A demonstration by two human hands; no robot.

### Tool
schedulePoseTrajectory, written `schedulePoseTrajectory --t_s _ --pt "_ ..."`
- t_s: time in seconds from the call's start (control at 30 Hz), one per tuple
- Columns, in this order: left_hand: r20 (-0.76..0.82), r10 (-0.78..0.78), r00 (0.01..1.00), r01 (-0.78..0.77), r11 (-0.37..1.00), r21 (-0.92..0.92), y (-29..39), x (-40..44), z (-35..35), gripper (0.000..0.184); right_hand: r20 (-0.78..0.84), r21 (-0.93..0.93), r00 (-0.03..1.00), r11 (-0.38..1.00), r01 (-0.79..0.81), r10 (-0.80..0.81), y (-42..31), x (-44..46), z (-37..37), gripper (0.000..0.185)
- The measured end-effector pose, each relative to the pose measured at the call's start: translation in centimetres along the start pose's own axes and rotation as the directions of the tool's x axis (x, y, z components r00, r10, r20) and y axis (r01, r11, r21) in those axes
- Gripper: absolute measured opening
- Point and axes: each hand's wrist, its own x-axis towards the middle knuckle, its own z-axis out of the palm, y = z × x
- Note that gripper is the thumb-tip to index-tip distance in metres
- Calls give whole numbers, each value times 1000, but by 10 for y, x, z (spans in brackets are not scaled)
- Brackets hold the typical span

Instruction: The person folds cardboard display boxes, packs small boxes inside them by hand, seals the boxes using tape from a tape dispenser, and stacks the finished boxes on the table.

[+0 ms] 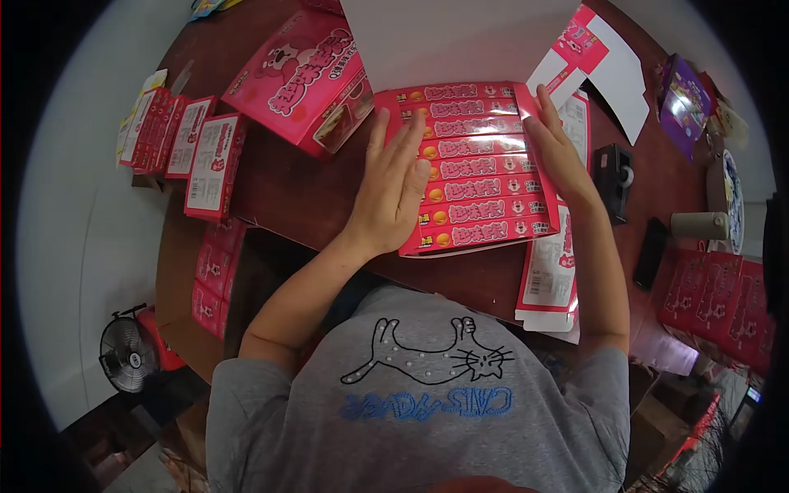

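A pink display carton [549, 215] lies in front of me with its big white lid [452, 41] raised at the far side. Several slim pink boxes [477, 170], printed with white lettering and a small bear, fill it in stacked rows. My left hand [390, 185] rests on the carton's left side, fingers stretched over the ends of the slim boxes. Against the right side wall lies my right hand [563, 156], its fingers extended along the edge. Neither hand has its fingers closed.
A closed pink carton [300, 78] stands at the left, near several upright small boxes [215, 164]. Right of me are a black tape dispenser [612, 185], a dark phone [649, 253], a beige bottle [699, 225] and stacked pink cartons [715, 300]. A fan [130, 353] stands lower left.
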Motion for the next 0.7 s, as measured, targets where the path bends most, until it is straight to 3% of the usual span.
schedulePoseTrajectory --t_s 0.03,0.07,0.13,0.17,0.23,0.27,0.3,0.33,0.37,0.4,0.43,0.47,0.5,0.57,0.6,0.63,0.67,0.7 --pt "-49 14 999 -19 994 -105 -5 1 4 70 8 156 1000 988 -10 9 -4 12 -2 78" --pt "-50 22 999 -27 995 -100 -9 3 7 70 3 159 1000 987 -2 2 1 27 -8 78" --pt "-250 -14 968 -110 872 -478 -15 5 16 84 273 383 945 922 63 -179 14 52 -23 73" --pt "-332 -69 941 -168 755 -634 -19 3 20 94 270 478 929 873 100 -254 20 55 -26 55" --pt "-276 7 961 -99 942 -320 -30 -1 11 101 486 228 788 926 302 -377 9 63 -47 39" --pt "-391 -114 913 -161 780 -604 -25 3 15 89 522 68 744 890 452 -417 10 66 -54 36" --pt "-387 -118 914 -155 781 -605 -30 5 6 89 523 71 745 892 447 -415 5 63 -58 36" --pt "-259 73 963 -157 934 -320 -41 5 -8 75 544 -182 754 825 535 -368 -3 59 -63 40" --pt "-63 212 975 -213 977 -7 -49 3 -19 65 551 -419 772 695 585 -317 -11 54 -68 45" --pt "7 145 989 -145 989 -37 -44 3 -27 42 574 -465 769 660 589 -282 -16 50 -73 45" --pt "30 147 989 -145 988 -51 -38 4 -40 42 577 -471 774 669 576 -260 -23 33 -75 45" --pt "123 165 979 -172 984 47 -31 7 -54 41 581 -479 779 675 561 -234 -31 14 -77 45" --pt "208 176 962 -208 968 142 -25 10 -63 41 643 -394 735 730 558 -215 -34 1 -81 64" --pt "265 193 945 -248 949 193 -7 6 -61 48 611 -552 765 583 596 -204 -45 -56 -58 60" --pt "285 150 947 -256 889 379 13 0 -50 52 585 -634 759 423 648 -287 -33 -72 -48 73" --pt "297 102 949 -258 792 553 27 -4 -42 59 585 -632 759 426 648 -287 -22 -82 -42 73" --pt "405 136 904 -350 780 518 27 -10 -33 73 537 -643 771 427 636 -341 -11 -90 -37 78" --pt "408 128 904 -346 780 522 29 -13 -28 73 489 -651 777 427 628 -397 -4 -96 -33 82"
